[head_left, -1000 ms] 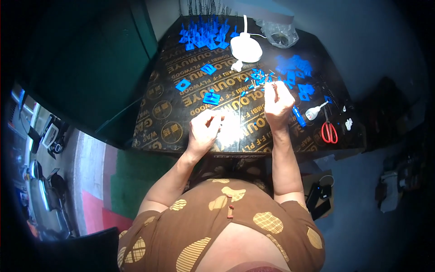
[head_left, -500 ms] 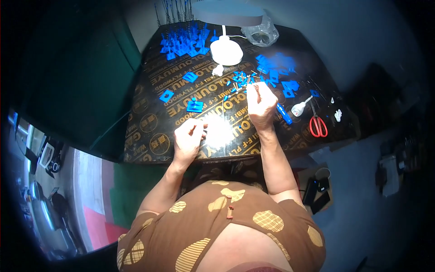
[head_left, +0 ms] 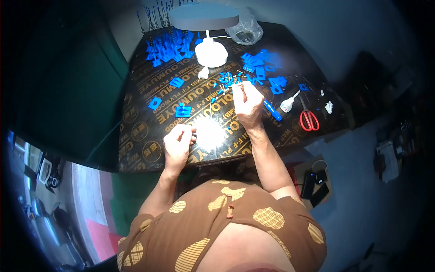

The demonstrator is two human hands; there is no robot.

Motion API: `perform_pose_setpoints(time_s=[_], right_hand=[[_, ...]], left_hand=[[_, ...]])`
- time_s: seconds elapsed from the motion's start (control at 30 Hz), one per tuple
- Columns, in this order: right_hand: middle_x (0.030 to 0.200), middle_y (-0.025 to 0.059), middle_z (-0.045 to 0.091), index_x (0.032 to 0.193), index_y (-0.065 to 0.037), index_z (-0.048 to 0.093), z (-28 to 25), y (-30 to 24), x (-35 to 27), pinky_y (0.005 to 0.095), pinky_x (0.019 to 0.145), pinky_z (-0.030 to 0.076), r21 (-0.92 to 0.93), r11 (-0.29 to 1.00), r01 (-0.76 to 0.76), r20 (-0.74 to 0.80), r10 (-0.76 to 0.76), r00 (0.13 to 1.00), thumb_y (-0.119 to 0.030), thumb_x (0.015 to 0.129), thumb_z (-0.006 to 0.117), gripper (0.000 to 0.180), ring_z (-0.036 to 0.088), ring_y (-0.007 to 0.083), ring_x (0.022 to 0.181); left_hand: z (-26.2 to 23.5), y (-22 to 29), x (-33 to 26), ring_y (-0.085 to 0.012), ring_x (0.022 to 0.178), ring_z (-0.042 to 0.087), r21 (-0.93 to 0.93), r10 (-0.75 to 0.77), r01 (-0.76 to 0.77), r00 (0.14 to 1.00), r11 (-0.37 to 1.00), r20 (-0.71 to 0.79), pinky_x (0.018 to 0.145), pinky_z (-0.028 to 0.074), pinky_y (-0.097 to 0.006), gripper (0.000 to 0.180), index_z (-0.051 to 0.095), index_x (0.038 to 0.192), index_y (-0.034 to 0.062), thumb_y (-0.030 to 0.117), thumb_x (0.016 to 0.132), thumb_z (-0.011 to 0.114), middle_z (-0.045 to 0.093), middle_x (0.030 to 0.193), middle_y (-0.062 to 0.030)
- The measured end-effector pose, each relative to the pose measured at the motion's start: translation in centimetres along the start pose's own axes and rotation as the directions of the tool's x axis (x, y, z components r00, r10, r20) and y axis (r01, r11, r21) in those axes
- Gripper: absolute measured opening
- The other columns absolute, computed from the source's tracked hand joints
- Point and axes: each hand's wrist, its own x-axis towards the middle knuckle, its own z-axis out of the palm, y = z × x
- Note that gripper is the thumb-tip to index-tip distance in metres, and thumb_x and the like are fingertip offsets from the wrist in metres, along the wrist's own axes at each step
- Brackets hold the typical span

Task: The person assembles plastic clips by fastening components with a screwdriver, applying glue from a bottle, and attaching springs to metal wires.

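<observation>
My right hand reaches over the table, fingers pinched together at the near edge of a pile of small blue pieces and brass-coloured pins. What its fingertips hold, if anything, is too small to make out. Closed and curled, my left hand rests near the front edge, beside the bright patch of light. Something dark shows at its fingertips, but its kind is unclear. Beyond that hand stands a blue square base with an upright stub. Two more flat blue plates, one with a hole and another, lie farther left.
A white desk lamp stands mid-table. Blue bases crowd the back left, some with springs. Right of my right hand are a blue pen-like tool, a white glue bottle, red-handled scissors and blue plates.
The whole view has shifted, so the table and both hands appear farther left. Relative to the table, my hands have barely moved and their fingers stay closed.
</observation>
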Motion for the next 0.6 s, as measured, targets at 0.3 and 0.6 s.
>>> perform_pose_setpoints(time_s=[0.3,0.6], right_hand=[[0.066,0.0112,0.056,0.076,0.002,0.058,1.0,0.2,-2.1,0.0348,0.047,0.045,-0.045,0.949,0.311,0.253,-0.29,0.923,-0.001,0.079,0.063,0.007,0.059,0.0248,0.059],[0.061,0.0093,0.052,0.071,0.003,0.058,0.6,-0.4,-1.0,0.0323,0.045,0.039,0.043,0.989,0.145,0.15,-0.149,0.977,0.0,0.082,0.063,0.012,0.05,0.0212,0.051]], left_hand=[[0.1,0.1,-0.3,-0.0073,0.068,0.058,-0.005,-0.013,0.013,1.0,1.0,-0.011,0.064,0.047,-0.021,0.015,0.066,0.091,-0.0021,0.007,0.093,0.054,0.067,0.084,-0.005],[0.3,0.5,-0.1,-0.0075,0.068,0.06,0.018,-0.019,0.02,1.0,1.0,-0.014,0.064,0.048,-0.022,0.014,0.065,0.093,-0.002,0.008,0.094,0.055,0.068,0.085,-0.0058]])
